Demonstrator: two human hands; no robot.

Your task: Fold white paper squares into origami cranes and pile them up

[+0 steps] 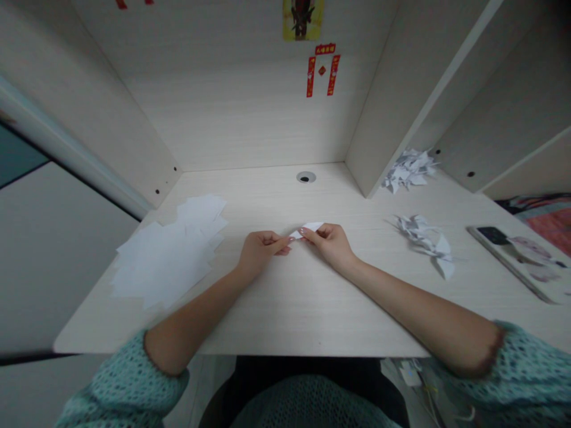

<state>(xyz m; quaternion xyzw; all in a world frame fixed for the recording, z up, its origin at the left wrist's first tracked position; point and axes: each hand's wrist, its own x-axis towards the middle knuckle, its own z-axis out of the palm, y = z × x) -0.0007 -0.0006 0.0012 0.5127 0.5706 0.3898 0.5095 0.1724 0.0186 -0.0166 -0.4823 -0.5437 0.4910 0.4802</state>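
I see the slip over the desk; fingertips of the left hand pinch its left end, those of the right hand its right part; sheets lie left. Rightward I see a paper pile, a heap behind and a phone.

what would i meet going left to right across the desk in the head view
flat white sheets, left hand, pinched paper strip, right hand, heaped paper pieces, phone
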